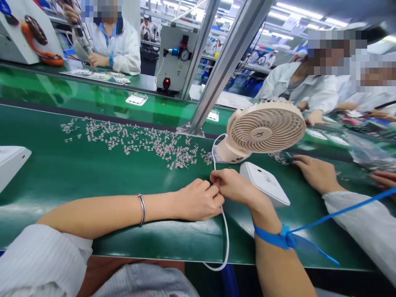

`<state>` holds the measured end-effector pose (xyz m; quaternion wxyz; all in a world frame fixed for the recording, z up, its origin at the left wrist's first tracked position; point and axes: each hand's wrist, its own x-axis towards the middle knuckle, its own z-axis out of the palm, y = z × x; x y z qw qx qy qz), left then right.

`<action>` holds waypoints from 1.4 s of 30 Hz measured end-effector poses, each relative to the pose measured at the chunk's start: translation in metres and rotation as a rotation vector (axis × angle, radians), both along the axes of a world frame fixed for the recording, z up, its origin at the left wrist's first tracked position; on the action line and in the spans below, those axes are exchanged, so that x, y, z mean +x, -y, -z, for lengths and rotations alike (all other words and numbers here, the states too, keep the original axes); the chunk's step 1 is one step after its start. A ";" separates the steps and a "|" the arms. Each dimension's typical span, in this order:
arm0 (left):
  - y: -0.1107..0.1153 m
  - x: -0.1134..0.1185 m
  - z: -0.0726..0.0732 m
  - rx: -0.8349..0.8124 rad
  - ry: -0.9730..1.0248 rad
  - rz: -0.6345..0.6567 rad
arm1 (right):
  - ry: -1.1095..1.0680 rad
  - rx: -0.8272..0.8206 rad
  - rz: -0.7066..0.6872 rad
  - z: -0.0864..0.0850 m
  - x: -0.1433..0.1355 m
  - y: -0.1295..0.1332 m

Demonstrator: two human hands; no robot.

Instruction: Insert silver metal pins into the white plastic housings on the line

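Observation:
My left hand (201, 200) lies low over the green work surface with its fingers curled in. Against it, my right hand (232, 185) has its fingers bent into a pinch, and the two sets of fingertips meet. What sits between them is hidden. A white cable (226, 235) runs down from the small beige fan (266, 128), passes at the fingers and comes out below them, looping over the front edge. Whether either hand grips the cable I cannot tell. Beyond my hands, many small metal clips (167, 146) are scattered. Beside my right hand is a white box-shaped housing (267, 183).
Another white housing (12, 163) stands at the far left. A metal post (216, 70) rises behind the clips. Another person's hand (318, 173) rests on the surface at right. White panels (136, 99) lie on the bright green strip behind. A blue wrist strap (272, 238) trails rightward.

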<state>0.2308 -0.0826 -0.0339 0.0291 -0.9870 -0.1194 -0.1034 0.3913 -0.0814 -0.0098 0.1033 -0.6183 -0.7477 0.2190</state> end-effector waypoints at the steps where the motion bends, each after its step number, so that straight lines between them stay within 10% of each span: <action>1: 0.004 -0.001 0.002 -0.007 -0.002 0.009 | -0.006 0.008 0.004 0.001 0.001 0.000; 7: 0.003 -0.005 0.008 -0.058 -0.029 -0.161 | -0.054 -0.023 -0.025 0.001 0.008 0.005; 16: -0.068 0.000 0.013 -0.040 -0.022 -0.388 | -0.023 0.051 -0.044 0.008 -0.004 0.009; 22: -0.075 0.035 0.007 0.071 0.012 -0.240 | -0.079 0.081 -0.050 0.001 -0.004 0.014; 31: -0.062 0.101 0.014 0.170 0.040 0.048 | -1.010 0.498 0.299 -0.032 0.037 0.027; 36: -0.053 0.111 0.008 0.109 0.022 0.094 | -1.300 0.655 0.160 -0.027 0.045 0.020; 42: -0.057 0.118 0.008 0.097 0.056 0.192 | -1.429 0.461 0.093 -0.023 0.038 0.017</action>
